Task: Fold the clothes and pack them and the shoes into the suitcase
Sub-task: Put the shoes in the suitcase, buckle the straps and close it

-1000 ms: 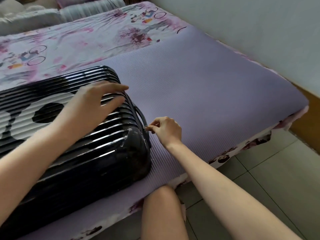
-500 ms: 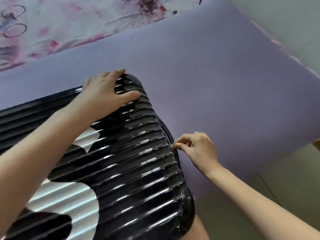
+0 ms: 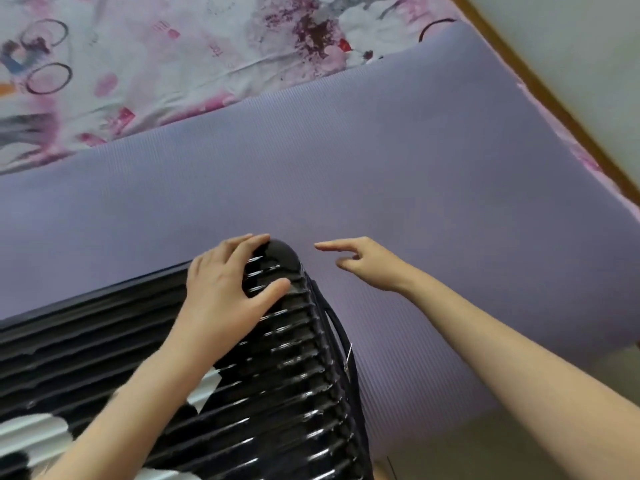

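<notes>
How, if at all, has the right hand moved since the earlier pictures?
Yes. The right hand has let go of the zipper pull and moved along the suitcase to its far corner, open above the purple mat.

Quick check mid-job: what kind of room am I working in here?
Most likely a bedroom. The black suitcase lies on a purple mat spread over a floral bedsheet, with a pale wall right alongside.

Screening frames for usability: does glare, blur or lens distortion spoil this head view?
Head view: white glare streaks the glossy black ribbed hard-shell suitcase; soft daylight, faint shadows on the ribbed lilac foam mat; left hand and right hand slightly soft; pink floral bedsheet blurred; wide-angle distortion bows the mat's edges.
</notes>
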{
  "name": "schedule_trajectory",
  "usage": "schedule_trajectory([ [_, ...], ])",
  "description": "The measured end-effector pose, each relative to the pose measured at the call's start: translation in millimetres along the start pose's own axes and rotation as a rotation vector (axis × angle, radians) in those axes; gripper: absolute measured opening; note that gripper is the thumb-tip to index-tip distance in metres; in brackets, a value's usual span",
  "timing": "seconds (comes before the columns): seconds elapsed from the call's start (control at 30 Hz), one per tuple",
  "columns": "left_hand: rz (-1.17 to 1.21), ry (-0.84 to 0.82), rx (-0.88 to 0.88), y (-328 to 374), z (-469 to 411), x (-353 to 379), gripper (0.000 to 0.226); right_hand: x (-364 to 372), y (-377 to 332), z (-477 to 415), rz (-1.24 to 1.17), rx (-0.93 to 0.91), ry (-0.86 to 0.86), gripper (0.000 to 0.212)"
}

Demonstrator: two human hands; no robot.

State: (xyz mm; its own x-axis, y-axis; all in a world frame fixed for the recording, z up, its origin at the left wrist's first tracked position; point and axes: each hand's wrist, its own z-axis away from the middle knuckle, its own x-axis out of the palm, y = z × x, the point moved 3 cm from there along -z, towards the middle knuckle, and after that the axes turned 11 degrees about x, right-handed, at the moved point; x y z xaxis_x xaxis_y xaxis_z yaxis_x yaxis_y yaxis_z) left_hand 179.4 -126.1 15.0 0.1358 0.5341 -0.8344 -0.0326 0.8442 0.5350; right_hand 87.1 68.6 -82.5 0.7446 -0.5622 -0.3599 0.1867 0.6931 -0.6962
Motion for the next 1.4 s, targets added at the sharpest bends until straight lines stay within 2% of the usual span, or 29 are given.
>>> schedule_trajectory([
  [0.1,0.006,0.047,-0.020,-2.8,-4.2,-2.7,0.053,4.5,-36.7,-48.4,-0.055,0.016,-0.262,0.042],
  [0.23,0.210,0.080,-0.121,-18.0,-19.0,-16.4,0.038,23.6,-61.7,-96.3,0.060,0.040,-0.500,0.037],
  [0.4,0.215,0.063,-0.188,-37.7,-21.8,-20.1,0.038,44.2,-76.2,-121.4,0.096,0.117,-0.703,0.053],
  [0.5,0.239,0.038,-0.205,-43.3,-20.5,-21.6,0.037,46.2,-81.5,-125.2,0.099,0.095,-0.716,0.046],
  [0.63,0.217,-0.039,-0.152,-34.1,-21.1,-17.8,0.034,41.9,-82.6,-133.1,0.218,0.014,-0.604,0.032],
  [0.77,0.110,-0.064,-0.123,-25.5,-25.2,-13.3,0.053,38.9,-81.2,-138.0,0.220,-0.051,-0.470,0.011],
  [0.97,0.002,-0.139,-0.136,-16.0,-31.0,-4.9,0.076,28.1,-78.0,-122.3,0.366,-0.213,-0.157,0.012],
  [1.2,-0.034,-0.115,-0.146,-8.4,-34.2,-0.7,0.063,11.1,-31.2,-82.4,0.303,-0.224,0.059,0.014],
  [1.33,-0.042,-0.112,-0.123,-12.4,-32.9,2.3,0.062,10.2,-5.1,-60.7,0.268,-0.305,0.145,0.012],
  [1.4,-0.082,-0.105,-0.098,-15.2,-31.9,5.9,0.067,11.6,10.5,-44.5,0.325,-0.359,0.171,0.012],
])
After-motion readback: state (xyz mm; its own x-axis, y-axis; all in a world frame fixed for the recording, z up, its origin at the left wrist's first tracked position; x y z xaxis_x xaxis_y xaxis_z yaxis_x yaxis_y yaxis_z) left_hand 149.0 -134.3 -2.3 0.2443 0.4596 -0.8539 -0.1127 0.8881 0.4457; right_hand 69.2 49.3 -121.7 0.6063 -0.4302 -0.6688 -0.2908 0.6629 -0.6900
